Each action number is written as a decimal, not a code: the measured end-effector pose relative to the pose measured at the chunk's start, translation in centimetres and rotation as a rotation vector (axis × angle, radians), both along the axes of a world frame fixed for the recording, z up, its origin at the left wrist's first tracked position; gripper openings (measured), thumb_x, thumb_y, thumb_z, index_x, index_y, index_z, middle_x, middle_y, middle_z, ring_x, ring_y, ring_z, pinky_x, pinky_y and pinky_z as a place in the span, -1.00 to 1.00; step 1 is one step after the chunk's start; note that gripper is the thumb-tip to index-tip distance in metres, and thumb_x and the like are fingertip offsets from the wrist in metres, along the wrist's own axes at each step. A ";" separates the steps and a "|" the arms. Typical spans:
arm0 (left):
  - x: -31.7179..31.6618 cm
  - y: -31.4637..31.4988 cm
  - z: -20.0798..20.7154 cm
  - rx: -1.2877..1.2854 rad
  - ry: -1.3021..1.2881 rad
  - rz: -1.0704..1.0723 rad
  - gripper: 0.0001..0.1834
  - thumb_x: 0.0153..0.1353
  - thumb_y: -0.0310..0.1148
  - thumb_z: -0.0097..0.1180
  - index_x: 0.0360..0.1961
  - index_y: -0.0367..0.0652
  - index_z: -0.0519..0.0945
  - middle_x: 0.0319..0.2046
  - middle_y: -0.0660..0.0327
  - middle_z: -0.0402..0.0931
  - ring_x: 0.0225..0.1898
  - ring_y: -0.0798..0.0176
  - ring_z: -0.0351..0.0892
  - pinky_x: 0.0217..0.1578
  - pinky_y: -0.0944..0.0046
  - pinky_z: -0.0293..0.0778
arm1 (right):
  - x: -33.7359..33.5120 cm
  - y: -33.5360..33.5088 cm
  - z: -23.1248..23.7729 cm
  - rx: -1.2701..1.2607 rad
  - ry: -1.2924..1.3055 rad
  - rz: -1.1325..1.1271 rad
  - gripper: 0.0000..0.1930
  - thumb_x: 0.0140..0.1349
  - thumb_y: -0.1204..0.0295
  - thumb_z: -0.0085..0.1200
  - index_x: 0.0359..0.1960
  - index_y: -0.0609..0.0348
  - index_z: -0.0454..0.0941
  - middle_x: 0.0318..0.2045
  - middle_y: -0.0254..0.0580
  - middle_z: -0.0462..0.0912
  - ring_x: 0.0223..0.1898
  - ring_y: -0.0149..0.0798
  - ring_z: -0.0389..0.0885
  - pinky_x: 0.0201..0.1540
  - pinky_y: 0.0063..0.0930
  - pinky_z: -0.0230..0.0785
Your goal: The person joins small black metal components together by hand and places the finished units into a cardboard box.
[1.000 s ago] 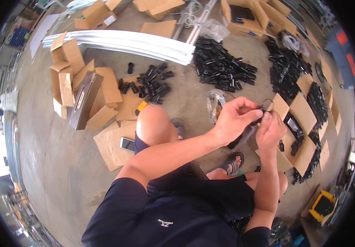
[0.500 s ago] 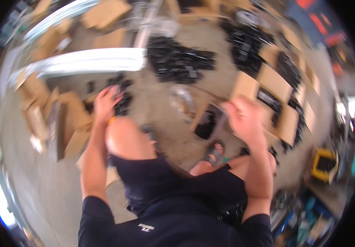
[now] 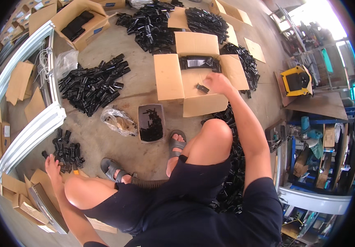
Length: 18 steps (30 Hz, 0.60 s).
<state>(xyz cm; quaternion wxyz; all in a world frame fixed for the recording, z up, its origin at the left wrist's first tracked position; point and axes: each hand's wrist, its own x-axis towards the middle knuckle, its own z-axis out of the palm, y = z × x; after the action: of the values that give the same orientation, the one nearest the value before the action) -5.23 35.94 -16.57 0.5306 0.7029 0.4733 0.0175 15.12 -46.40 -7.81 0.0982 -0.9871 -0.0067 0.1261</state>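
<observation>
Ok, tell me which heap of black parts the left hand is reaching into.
The small heap by the white rails at lower left, where the left hand touches its near edge. The bigger heaps lie further up the floor.

Open cardboard box (image 3: 198, 78) ahead, parts inside; small tray (image 3: 150, 122) before it, plastic bag (image 3: 117, 121) at its left; parts pile (image 3: 91, 84) beyond bag.

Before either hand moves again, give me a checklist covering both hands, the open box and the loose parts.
1. Right hand over the open brown cardboard box: ok.
2. Small black plastic part beside the right hand's fingertips; grip: cannot tell.
3. Row of black parts packed inside the box: ok.
4. Left hand beside the small pile of black parts on the floor: ok.
5. Left hand holding anything: cannot tell.
</observation>
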 end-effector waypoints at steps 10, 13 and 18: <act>5.3 -14.6 17.6 0.010 -0.103 -0.561 -0.52 0.51 -0.26 0.09 0.33 -0.30 0.43 0.19 0.04 0.58 0.08 0.27 0.61 0.18 0.28 0.45 | 2.6 -10.2 -14.5 -0.133 -0.209 -0.493 -0.55 0.32 0.12 0.21 0.06 0.18 0.54 0.04 0.14 0.65 0.09 0.19 0.62 0.15 0.00 0.48; 7.1 -20.5 20.2 0.023 -0.168 -0.692 -0.54 0.50 -0.32 0.10 0.31 -0.33 0.44 0.18 0.03 0.58 0.10 0.26 0.61 0.20 0.26 0.44 | 4.1 -9.2 -14.7 -0.185 -0.193 -0.641 -0.50 0.30 0.09 0.24 0.10 0.18 0.48 0.08 0.14 0.59 0.13 0.22 0.59 0.16 0.03 0.48; 7.9 -30.5 19.6 -0.196 -0.216 -0.787 -0.59 0.46 -0.45 0.09 0.28 -0.34 0.46 0.15 0.01 0.61 0.12 0.23 0.60 0.21 0.27 0.43 | 5.4 -9.8 -15.5 -0.159 -0.206 -0.704 -0.51 0.28 0.16 0.25 0.10 0.16 0.42 0.08 0.19 0.57 0.12 0.21 0.60 0.16 0.02 0.48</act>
<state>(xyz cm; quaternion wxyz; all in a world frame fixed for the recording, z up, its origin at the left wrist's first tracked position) 2.70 5.44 3.05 0.6077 0.7705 0.1096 -0.1581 20.55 -56.24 -23.35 0.0574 -0.9411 0.3329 -0.0152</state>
